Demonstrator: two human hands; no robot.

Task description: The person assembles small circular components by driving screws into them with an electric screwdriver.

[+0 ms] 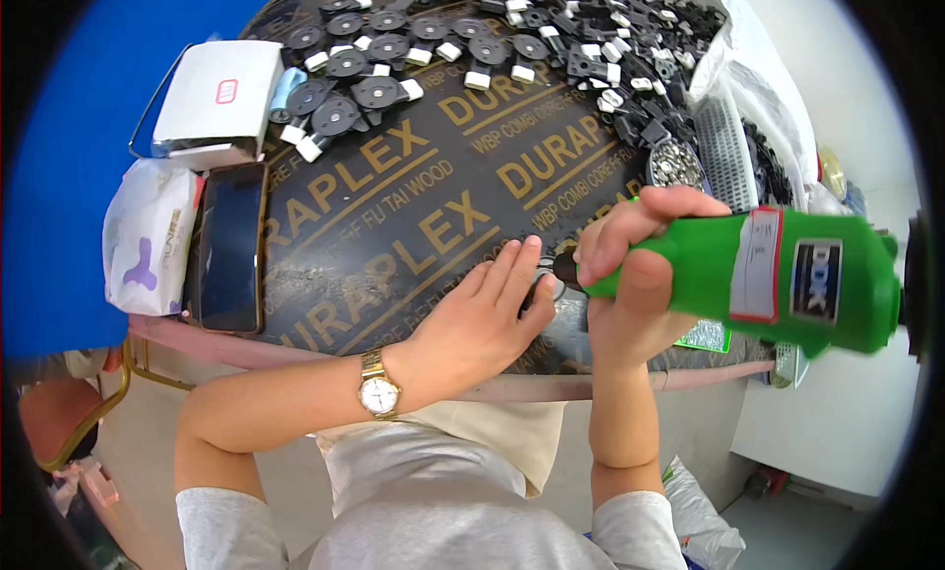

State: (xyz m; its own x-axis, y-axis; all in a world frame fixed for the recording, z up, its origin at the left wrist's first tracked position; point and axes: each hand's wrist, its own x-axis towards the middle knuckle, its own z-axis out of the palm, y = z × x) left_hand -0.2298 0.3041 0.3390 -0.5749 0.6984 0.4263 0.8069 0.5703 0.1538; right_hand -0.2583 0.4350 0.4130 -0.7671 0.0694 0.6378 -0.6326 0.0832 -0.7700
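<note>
My right hand (640, 265) is wrapped round a green electric screwdriver (709, 265), held almost level with its dark nose pointing left. The nose meets a small round part (547, 269) on the dark printed board (394, 206). That part is mostly hidden by my fingers and the tool. My left hand (482, 314) lies flat beside it, fingers stretched out and thumb apart, with the fingertips and thumb at its edge. A gold watch (379, 391) is on my left wrist.
Black round assemblies with white tabs (379, 91) lie along the back, beside a heap of small black and white parts (630, 48). A bowl of screws (675, 164) stands behind the screwdriver. At the left are a phone (231, 250), a tissue pack (150, 235) and a white box (219, 93).
</note>
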